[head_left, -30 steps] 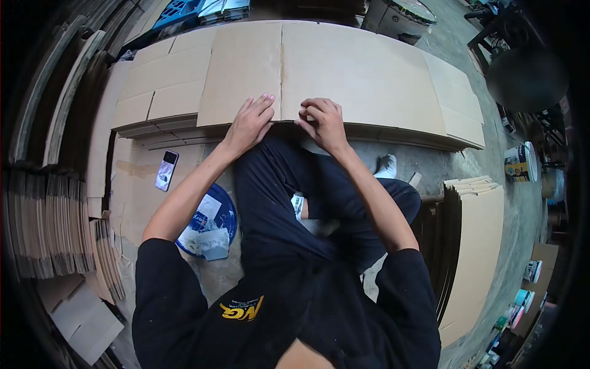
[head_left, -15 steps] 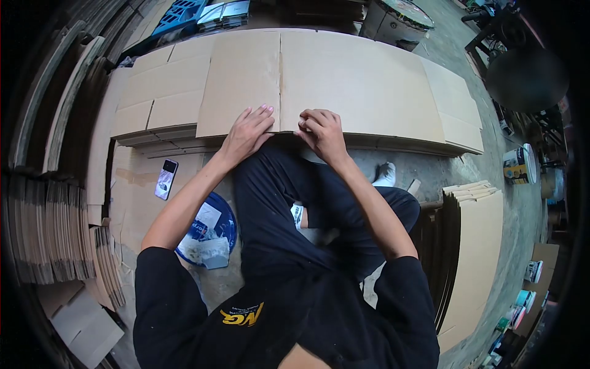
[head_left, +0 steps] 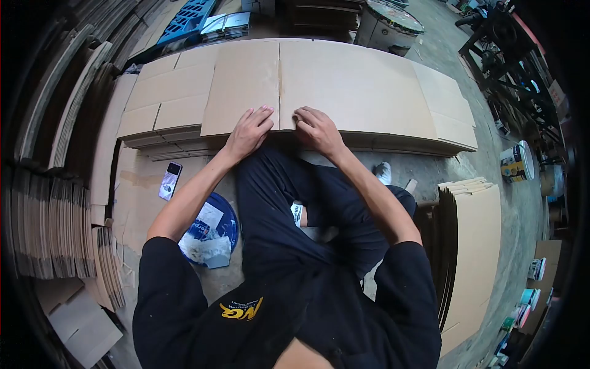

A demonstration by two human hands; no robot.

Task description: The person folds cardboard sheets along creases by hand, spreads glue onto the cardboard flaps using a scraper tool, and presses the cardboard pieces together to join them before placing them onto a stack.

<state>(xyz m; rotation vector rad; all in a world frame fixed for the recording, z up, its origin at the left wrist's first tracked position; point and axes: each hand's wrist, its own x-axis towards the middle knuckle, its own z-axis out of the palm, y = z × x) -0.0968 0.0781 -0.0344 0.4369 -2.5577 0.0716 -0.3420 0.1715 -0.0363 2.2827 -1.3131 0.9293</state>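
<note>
A large flat cardboard sheet [head_left: 356,86] lies on a stack of folded cardboard in front of me, with a seam running front to back. My left hand [head_left: 251,130] rests on its near edge just left of the seam, fingers slightly spread and nothing visible in them. Right of the seam, my right hand [head_left: 318,131] is at the same edge with its fingers curled together. Whatever those fingers may hold is too small or hidden to make out.
A phone [head_left: 169,181] and a blue round lid [head_left: 230,217] with papers lie at the left. Upright cardboard stacks [head_left: 52,227] stand far left, and another stack [head_left: 476,246] at the right. A drum [head_left: 388,27] and a white bucket [head_left: 516,162] stand beyond.
My right hand has shifted slightly left toward the seam, its fingers more curled. My left hand stays at the sheet's edge. The whole view has tilted a little.
</note>
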